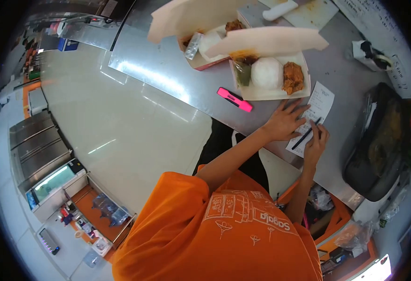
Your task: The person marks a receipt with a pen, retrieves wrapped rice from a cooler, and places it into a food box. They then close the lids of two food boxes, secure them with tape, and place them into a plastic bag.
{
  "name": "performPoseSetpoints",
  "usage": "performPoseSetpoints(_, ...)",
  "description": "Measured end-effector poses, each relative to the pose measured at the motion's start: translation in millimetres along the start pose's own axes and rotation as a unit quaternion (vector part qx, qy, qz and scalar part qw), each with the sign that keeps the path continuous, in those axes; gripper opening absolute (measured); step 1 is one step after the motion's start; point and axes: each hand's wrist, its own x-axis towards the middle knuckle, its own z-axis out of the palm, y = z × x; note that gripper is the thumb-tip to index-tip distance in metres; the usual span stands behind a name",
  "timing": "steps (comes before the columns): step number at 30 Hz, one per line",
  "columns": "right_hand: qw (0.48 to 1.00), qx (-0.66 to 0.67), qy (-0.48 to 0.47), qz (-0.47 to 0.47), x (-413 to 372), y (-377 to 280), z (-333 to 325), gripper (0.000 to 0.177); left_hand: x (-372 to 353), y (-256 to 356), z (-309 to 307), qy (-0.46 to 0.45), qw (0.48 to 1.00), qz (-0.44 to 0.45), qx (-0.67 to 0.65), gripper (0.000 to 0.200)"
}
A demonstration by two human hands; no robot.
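Note:
My left hand (287, 122) lies with fingers spread on the left edge of a long white paper receipt (325, 99) with printed lines. My right hand (316, 142) is closed around a dark pen (302, 138), which slants across the lower part of the receipt. Just beyond my left hand stands an open food box (271, 96) holding a mound of white rice (267, 73), a fried brown piece (293, 77) and something green. To the left of that box lies a pink highlighter (234, 99), with nobody touching it.
A second open food box (205, 64) stands behind the first. A white-handled utensil (280, 10) rests on a board at the back. A black case (376, 145) and a tape dispenser (372, 56) are on the right of the steel table (168, 79).

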Motion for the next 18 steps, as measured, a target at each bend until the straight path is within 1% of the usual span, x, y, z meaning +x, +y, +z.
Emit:
performPoseSetpoints(3,0.997,-0.054,-0.052,-0.031,9,-2,-9,0.05,-13,-2,-32,0.09,0.992,0.042,-0.073,0.018)
performPoseSetpoints(5,0.997,-0.074,-0.016,-0.017,20,-31,-24,0.045,-35,-6,-95,0.201,0.977,0.046,-0.053,0.014)
performPoseSetpoints(6,0.996,-0.083,0.004,-0.007,28,-52,-30,0.042,-50,-27,-106,0.268,0.961,-0.003,-0.066,0.017)
performPoseSetpoints(7,0.999,-0.02,0.012,0.022,37,-78,-35,0.04,-66,-49,-116,0.33,0.939,-0.054,-0.08,0.019)
performPoseSetpoints(9,0.99,0.107,0.031,0.081,60,-148,-42,0.035,-71,-94,-172,0.267,0.947,-0.18,0.015,0.021)
performPoseSetpoints(10,0.989,0.145,0.0,0.019,74,-187,-38,0.031,-75,-120,-186,0.211,0.954,-0.212,0.028,0.021)
performPoseSetpoints(11,0.982,0.182,-0.03,-0.044,88,-229,-29,0.027,-84,-148,-191,0.163,0.961,-0.217,0.046,0.024)
performPoseSetpoints(12,0.973,0.199,-0.097,-0.07,103,-270,-20,0.023,-84,-162,-203,0.156,0.965,-0.188,0.099,0.024)
performPoseSetpoints(14,0.973,0.147,-0.101,-0.143,137,-310,27,0.022,-83,-183,-222,0.141,0.959,-0.134,0.205,0.025)
performPoseSetpoints(15,0.98,0.074,-0.14,-0.124,155,-327,45,0.024,-82,-192,-226,0.142,0.948,-0.147,0.243,0.028)
performPoseSetpoints(16,0.979,0.0,-0.177,-0.106,173,-340,62,0.028,-80,-195,-234,0.13,0.95,-0.161,0.236,0.03)
performPoseSetpoints(18,0.951,-0.156,-0.265,-0.016,203,-351,105,0.047,-73,-200,-253,0.107,0.95,-0.186,0.225,0.035)
